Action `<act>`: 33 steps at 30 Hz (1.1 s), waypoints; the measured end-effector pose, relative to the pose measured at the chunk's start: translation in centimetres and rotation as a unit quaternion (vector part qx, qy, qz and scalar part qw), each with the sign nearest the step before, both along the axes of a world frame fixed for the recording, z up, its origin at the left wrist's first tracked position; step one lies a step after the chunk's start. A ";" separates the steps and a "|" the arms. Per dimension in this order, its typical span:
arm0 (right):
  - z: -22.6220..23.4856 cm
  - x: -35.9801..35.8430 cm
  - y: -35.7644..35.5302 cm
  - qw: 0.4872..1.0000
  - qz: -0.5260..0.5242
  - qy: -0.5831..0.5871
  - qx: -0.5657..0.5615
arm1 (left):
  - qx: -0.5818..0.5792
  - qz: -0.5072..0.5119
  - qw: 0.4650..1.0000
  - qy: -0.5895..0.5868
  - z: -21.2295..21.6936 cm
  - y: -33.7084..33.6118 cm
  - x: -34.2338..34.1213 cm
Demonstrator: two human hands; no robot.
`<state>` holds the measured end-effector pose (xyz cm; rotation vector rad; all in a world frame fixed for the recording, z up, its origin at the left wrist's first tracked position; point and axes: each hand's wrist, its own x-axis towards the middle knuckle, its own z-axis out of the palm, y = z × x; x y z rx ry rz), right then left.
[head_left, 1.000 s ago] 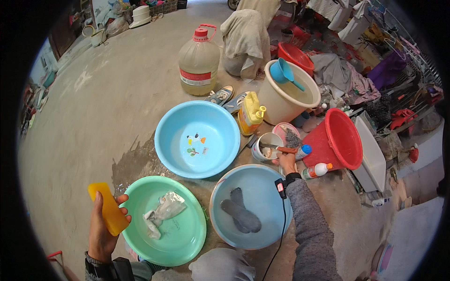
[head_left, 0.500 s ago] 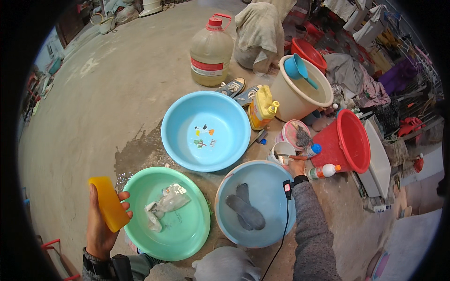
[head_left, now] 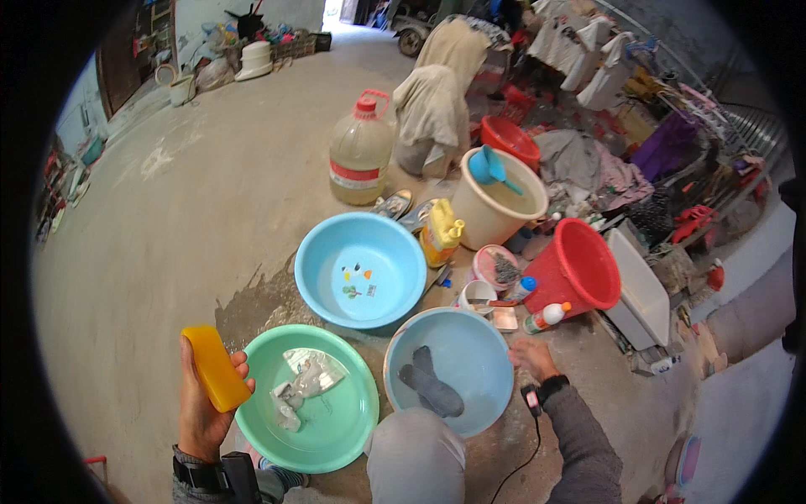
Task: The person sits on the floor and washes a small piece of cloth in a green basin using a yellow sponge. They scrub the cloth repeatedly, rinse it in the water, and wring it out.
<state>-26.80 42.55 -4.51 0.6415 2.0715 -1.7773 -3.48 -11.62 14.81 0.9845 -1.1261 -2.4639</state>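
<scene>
The left hand [head_left: 200, 403] is wrapped around a yellow rectangular bar of soap [head_left: 216, 368], fingers closed on its lower half so the upper end stands clear and tilted, raised just left of the green round plastic basin [head_left: 350, 420] — held up beside the rim rather than over the water, it seems kept at the ready, close to the crumpled pale grey cloth [head_left: 300, 388] lying in that basin. The right hand [head_left: 531, 356] is empty, fingers loosely spread and resting low at the right rim of the pale blue round plastic basin [head_left: 478, 349], which holds a dark grey sock [head_left: 430, 388] in shallow water; its place there looks like steadying or reaching past the rim. The three basins sit touching on the wet concrete floor [head_left: 210, 210], within arm's reach of the crouched person, whose knee [head_left: 416, 458] juts up between the two near ones. The bright blue round basin [head_left: 332, 252] behind holds only water. Crowding the right side are a yellow detergent bottle [head_left: 440, 233], a cream bucket with a blue scoop [head_left: 504, 202], a tipped red plastic bucket [head_left: 579, 269] and small white bottles [head_left: 546, 316] — these hem in the right hand's reach. A large amber jug with a red cap [head_left: 359, 153] stands farther back.
</scene>
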 end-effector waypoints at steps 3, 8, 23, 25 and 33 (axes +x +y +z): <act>6.4 7.5 0.6 0.999 0.035 -0.003 -0.041 | 0.026 0.002 0.999 0.041 1.1 -0.6 1.8; 16.5 18.3 -1.0 0.999 0.003 -0.012 -0.051 | 0.056 0.008 0.993 0.106 1.1 -2.7 6.1; 28.0 27.5 -29.3 0.863 0.473 0.156 -0.080 | 0.138 -0.145 0.960 0.195 -0.6 -2.8 12.6; 26.5 27.8 -31.2 0.854 0.476 0.183 -0.106 | 0.125 -0.148 0.960 0.200 -0.5 -1.3 13.0; 16.8 26.7 -33.3 0.858 0.463 0.174 -0.138 | 0.135 -0.120 0.969 0.166 -5.5 4.7 13.1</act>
